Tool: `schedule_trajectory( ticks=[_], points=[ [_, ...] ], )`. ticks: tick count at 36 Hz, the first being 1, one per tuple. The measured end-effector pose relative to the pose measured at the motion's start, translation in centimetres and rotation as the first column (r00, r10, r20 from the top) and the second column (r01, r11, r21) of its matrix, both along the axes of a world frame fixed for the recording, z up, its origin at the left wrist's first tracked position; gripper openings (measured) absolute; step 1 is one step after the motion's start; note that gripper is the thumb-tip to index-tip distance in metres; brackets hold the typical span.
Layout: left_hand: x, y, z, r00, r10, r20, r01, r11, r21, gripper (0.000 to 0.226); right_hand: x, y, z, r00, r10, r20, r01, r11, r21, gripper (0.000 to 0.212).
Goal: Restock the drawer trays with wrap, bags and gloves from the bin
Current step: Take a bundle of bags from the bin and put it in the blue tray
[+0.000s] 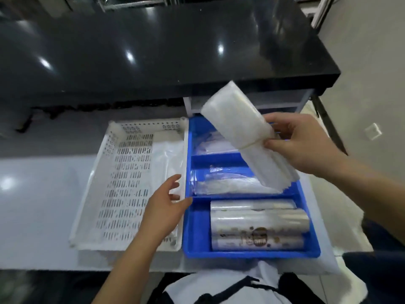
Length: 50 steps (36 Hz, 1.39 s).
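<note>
The right hand (304, 143) holds a long white pack of bags (243, 132) tilted in the air above the blue tray (197, 238), its fingers (276, 142) pinching the pack about midway along its length, thumb on the near side. The pack's upper end points toward the black table (153, 51) at the back, and its lower end hangs over the right rim of the tray's middle section. The blue tray sits in an open drawer (341, 249) under the table's front edge and is split into three sections. The far section holds clear plastic packets (213, 143), partly hidden by the raised pack. The middle section holds more clear packets (228, 181) lying flat. The near section holds two rolls of wrap (259, 227) lying side by side and touching, set toward the right wall, with bare blue floor to their left. Just left of the tray, touching it, stands a white slotted bin (122, 183) with one pale plastic bag pack (166, 159) lying along its right wall. The left hand (163, 207) hovers over the bin's right rim, fingers loosely spread and holding nothing, the thumb reaching toward the blue tray's left wall.
</note>
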<state>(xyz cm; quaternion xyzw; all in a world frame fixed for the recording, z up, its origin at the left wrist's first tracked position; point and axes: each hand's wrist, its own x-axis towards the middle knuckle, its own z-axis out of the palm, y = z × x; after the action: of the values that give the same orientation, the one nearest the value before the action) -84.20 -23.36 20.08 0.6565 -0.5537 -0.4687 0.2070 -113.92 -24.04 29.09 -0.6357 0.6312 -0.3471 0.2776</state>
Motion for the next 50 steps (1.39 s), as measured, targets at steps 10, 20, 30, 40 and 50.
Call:
schedule_trajectory(
  ticks=[10,20,30,40,50],
  points=[
    [0.0,1.3,-0.8,0.994,-0.018,0.104,0.015,0.999,0.033,0.066,2.2,-2.8,-6.9,0.593,0.323,-0.738,-0.302,0.938,0.168,0.037],
    [0.6,1.4,-1.5,0.990,-0.100,0.097,0.098,0.995,0.020,0.071,3.5,-3.2,-11.3,0.538,0.266,-0.800,-0.277,0.952,0.130,0.041],
    [1.3,1.0,-2.0,0.987,-0.155,0.032,0.154,0.988,0.012,0.072,3.4,-5.0,-9.0,0.644,0.449,-0.620,-0.254,0.889,0.380,0.046],
    [1.3,1.2,-2.1,0.987,-0.163,-0.003,0.163,0.987,0.011,0.070,4.7,-3.8,-10.7,0.648,0.114,-0.753,-0.071,0.993,0.090,0.044],
    [1.1,1.5,-2.2,0.993,-0.118,0.020,0.118,0.993,0.006,0.068,4.1,0.2,-12.0,0.708,0.141,-0.692,-0.082,0.990,0.118,0.042]
  ],
)
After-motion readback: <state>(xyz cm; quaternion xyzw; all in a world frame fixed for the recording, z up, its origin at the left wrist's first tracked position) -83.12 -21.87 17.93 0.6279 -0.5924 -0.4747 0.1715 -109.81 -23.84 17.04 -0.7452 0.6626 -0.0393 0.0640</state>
